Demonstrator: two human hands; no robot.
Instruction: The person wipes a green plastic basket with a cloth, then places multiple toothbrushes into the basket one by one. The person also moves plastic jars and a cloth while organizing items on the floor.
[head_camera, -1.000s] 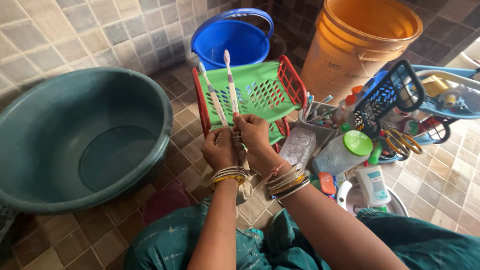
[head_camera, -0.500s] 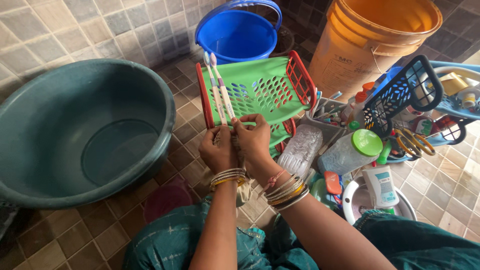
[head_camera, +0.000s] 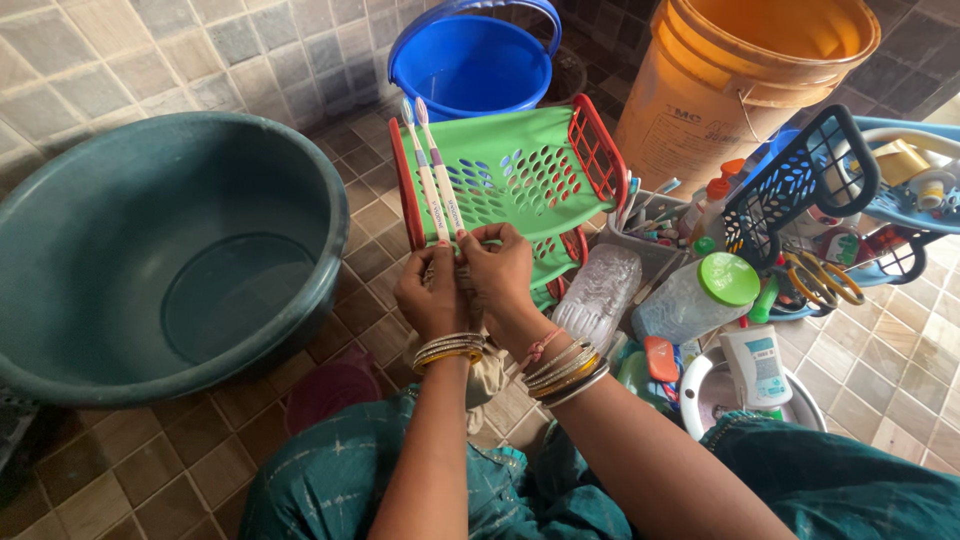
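Observation:
Two white toothbrushes (head_camera: 432, 175) stand upright side by side, heads up, in front of a green and red plastic rack (head_camera: 520, 180). My left hand (head_camera: 428, 298) and my right hand (head_camera: 497, 270) meet at their lower handles, fingers closed around them. What lies between the palms is hidden. Bangles ring both wrists. A cloth hangs below my hands.
A large dark green basin (head_camera: 160, 260) holding water sits at the left. A blue bucket (head_camera: 470, 60) and an orange bucket (head_camera: 740, 80) stand behind the rack. At the right lie a green-lidded jar (head_camera: 695, 295), a clear bottle (head_camera: 598, 295), black and blue baskets (head_camera: 800, 185), scissors (head_camera: 815, 280) and a white tube (head_camera: 755, 365).
The two toothbrushes, spread apart a second ago, now lie close together and parallel. My hands have shifted slightly left and up with them.

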